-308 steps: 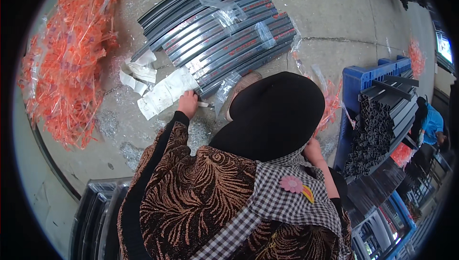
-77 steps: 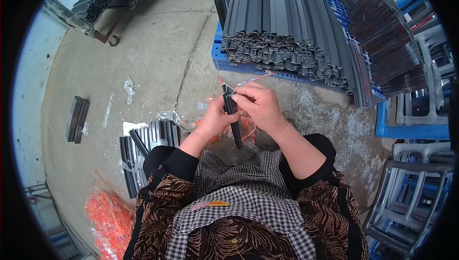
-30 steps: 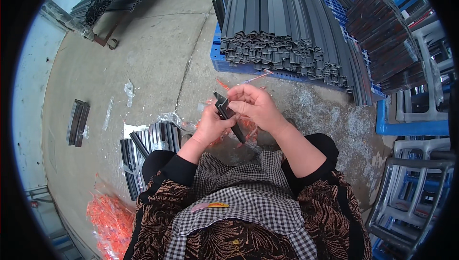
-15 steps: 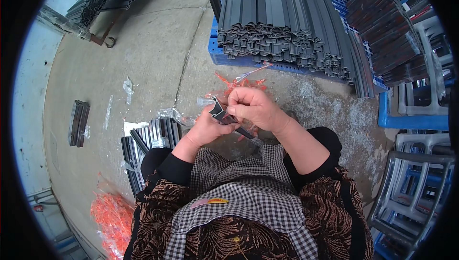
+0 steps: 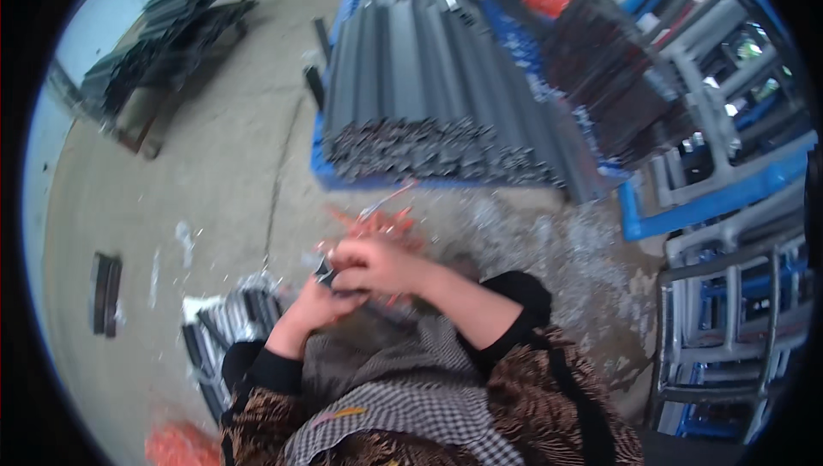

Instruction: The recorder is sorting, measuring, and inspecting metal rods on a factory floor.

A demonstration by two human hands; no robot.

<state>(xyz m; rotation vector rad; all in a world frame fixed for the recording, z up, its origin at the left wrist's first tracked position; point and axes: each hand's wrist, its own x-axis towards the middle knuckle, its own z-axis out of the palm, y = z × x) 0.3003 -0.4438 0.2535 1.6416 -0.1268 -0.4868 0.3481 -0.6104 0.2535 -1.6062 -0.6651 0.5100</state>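
Note:
My left hand (image 5: 319, 306) is closed around a short, dark channel-shaped profile piece (image 5: 324, 271), held in front of my knees. Its angular cut end points up and away from me. My right hand (image 5: 377, 265) reaches across from the right, its fingers curled and pressed against the piece near that end. Motion blur smears the fingers, and most of the piece is hidden behind both hands. Just beyond them on the floor lies a tangle of orange plastic strips (image 5: 377, 224).
Long dark profiles (image 5: 411, 63) are stacked on a blue pallet (image 5: 343, 176) ahead. Short wrapped profiles (image 5: 242, 316) lie by my left knee, and a small bundle (image 5: 106, 294) is farther left. Grey and blue frames (image 5: 729, 316) stand at the right. A loaded rack (image 5: 163, 46) is far left.
The whole view has shifted, so the stack and my hands appear farther left and lower. My right fingers now cover more of the profile piece. Part of another person shows beyond the stack.

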